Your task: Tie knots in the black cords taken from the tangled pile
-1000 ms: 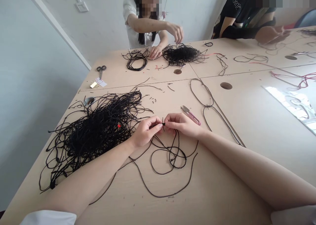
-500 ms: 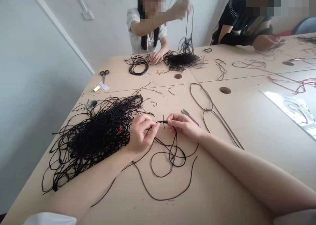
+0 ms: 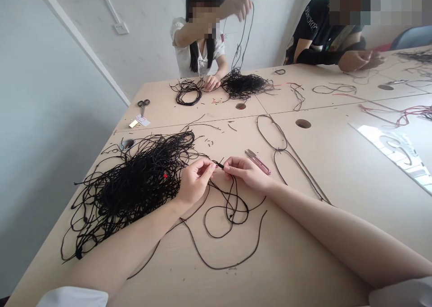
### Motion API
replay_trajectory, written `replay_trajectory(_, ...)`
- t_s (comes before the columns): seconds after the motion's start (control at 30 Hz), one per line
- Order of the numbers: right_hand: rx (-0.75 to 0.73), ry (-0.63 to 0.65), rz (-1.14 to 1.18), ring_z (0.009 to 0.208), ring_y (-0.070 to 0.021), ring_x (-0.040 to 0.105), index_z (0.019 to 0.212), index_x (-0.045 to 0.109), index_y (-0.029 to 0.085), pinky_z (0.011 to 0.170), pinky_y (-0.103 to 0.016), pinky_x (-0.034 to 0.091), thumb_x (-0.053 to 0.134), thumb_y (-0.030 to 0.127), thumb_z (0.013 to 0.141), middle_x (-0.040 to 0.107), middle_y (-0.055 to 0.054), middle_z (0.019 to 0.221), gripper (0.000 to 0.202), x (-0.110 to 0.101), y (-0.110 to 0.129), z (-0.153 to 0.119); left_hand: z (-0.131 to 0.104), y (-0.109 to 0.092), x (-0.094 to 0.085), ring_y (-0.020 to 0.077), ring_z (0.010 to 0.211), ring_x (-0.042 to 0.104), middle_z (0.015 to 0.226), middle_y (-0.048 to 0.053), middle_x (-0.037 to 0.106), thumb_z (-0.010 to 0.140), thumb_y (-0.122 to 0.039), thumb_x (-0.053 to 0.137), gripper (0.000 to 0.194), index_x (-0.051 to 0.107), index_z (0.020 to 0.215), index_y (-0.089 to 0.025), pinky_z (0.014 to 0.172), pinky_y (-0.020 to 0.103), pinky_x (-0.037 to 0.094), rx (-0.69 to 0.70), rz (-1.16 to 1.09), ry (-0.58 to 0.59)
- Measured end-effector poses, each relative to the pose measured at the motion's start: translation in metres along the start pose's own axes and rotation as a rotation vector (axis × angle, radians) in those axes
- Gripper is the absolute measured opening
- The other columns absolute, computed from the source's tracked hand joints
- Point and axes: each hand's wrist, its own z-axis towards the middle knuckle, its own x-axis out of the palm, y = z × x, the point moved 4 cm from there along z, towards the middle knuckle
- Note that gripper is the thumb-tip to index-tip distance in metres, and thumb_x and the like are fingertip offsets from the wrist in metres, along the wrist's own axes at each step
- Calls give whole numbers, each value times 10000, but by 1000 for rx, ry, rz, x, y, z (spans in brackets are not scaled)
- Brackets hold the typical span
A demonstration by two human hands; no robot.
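Observation:
My left hand (image 3: pixel 197 179) is closed in a pinch on a thin black cord (image 3: pixel 219 165). Opposite it, my right hand (image 3: pixel 243 171) pinches the same cord by a short thick knotted or wrapped section. Loose loops of the cord (image 3: pixel 205 219) hang below my hands and spread over the tabletop. A large tangled pile of black cords (image 3: pixel 135 181) lies just left of my left hand. Thread snips (image 3: pixel 257 161) with pinkish handles rest beyond my right hand. To their right is a looped black cord (image 3: pixel 276 149) with a knot in its middle.
Scissors (image 3: pixel 143 104) and small cards (image 3: pixel 142 120) lie at the far left of the table (image 3: pixel 303 253). Across it, a person (image 3: pixel 199 42) lifts cords from another black pile (image 3: pixel 245 84). A second person (image 3: pixel 324 37) works at the far right, near red cords (image 3: pixel 401 111).
My hands have drawn slightly closer together on the cord. The co-worker opposite has raised the cords higher above the far pile. The view has shifted a little.

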Motion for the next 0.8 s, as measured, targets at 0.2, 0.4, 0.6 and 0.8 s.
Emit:
replay_trajectory(0.2,-2,-26,3,758,-141,546,883,614,165,767,-286,422,551,456,901,605,-24,790,298,3,7,-1,0,-3,0,142,700,592,759,22,648,907,-363,556,216,614,835,-168,671,259,481,23,-31,-8)
replay_trajectory(0.4,-20,-165,-103,733,-124,534,897,663,164,718,-265,413,580,472,879,612,-15,803,319,0,9,-4,-3,-11,2,119,628,545,718,2,640,895,-296,562,172,641,808,-171,591,234,433,85,125,41)
replay_trajectory(0.6,-27,-239,-229,679,-115,531,807,662,167,634,-242,405,578,414,868,629,-3,744,269,-3,6,-5,-4,-15,2,102,600,540,755,-1,686,857,-177,550,129,677,836,-173,560,218,416,138,215,26)
replay_trajectory(0.8,-25,-235,-325,658,-104,532,777,652,164,608,-225,403,555,329,868,632,6,707,212,-2,7,-6,-3,-10,1,94,566,530,697,-19,657,820,-162,563,99,654,784,-176,550,212,405,132,283,10)
